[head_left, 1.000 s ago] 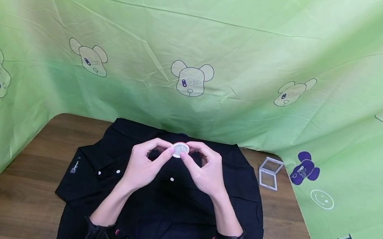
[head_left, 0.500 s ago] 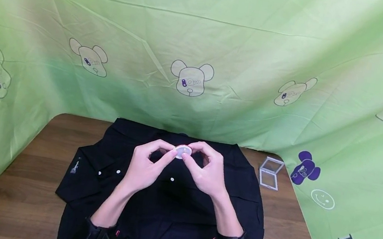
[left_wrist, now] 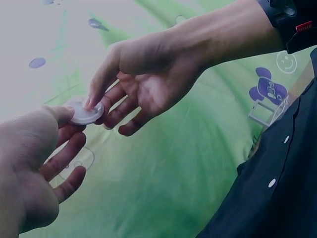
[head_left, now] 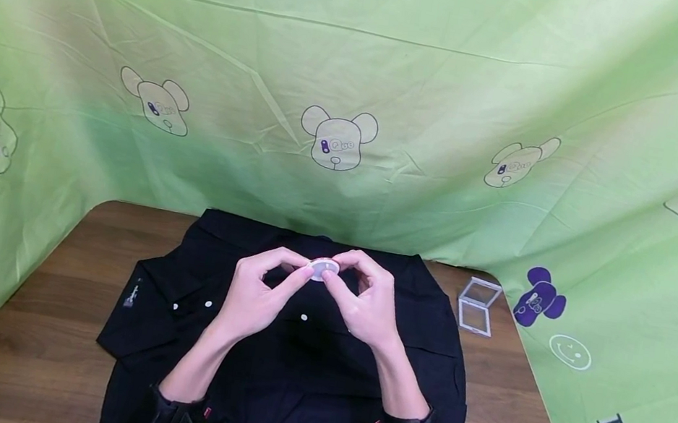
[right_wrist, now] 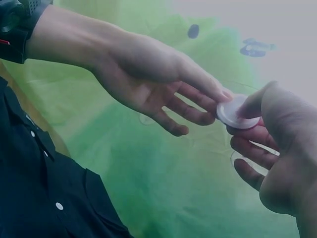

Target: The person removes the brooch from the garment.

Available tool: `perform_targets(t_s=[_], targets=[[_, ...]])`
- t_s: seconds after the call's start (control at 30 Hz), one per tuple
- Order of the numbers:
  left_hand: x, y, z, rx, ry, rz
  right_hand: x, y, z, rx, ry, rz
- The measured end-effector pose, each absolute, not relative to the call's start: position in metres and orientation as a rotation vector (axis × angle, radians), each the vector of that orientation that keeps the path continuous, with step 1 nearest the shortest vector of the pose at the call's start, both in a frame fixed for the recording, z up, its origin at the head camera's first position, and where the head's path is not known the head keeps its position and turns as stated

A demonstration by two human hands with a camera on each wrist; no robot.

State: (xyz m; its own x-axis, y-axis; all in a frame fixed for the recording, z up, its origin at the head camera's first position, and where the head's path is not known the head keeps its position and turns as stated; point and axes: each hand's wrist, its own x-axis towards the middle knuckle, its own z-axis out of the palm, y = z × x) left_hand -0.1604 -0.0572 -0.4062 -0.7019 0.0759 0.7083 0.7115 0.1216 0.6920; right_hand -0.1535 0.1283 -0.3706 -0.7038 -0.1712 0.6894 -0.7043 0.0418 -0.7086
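A small round badge (head_left: pixel 323 271), its whitish back toward me and its edge reddish, is held up over the black shirt (head_left: pixel 293 387) in the head view. My left hand (head_left: pixel 255 297) pinches its left edge between thumb and index finger. On the opposite edge my right hand (head_left: pixel 367 305) pinches it the same way. In the left wrist view the right thumb lies across the back of the badge (left_wrist: pixel 84 115). The right wrist view shows both thumbs on the badge (right_wrist: pixel 232 114), the other fingers loosely bent below. Its front face is hidden.
The shirt lies spread on a brown wooden table (head_left: pixel 54 315), with several white buttons and a small pale mark on one sleeve. At the back right stands an open, hinged clear case (head_left: pixel 474 304). A green printed cloth (head_left: pixel 327 202) hangs behind and along the sides.
The badge has moved slightly right and tipped, so its back looks flatter and more of the red edge shows. Both hands kept their pinch; little differs over the last half second.
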Motion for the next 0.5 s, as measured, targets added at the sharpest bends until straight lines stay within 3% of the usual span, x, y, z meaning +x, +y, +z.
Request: perform_targets(t_s=[0.5], targets=[[-0.163, -0.060, -0.407, -0.732, -1.887, -1.595, -0.160, 0.128, -0.382, 0.857, -1.933, 1.709]])
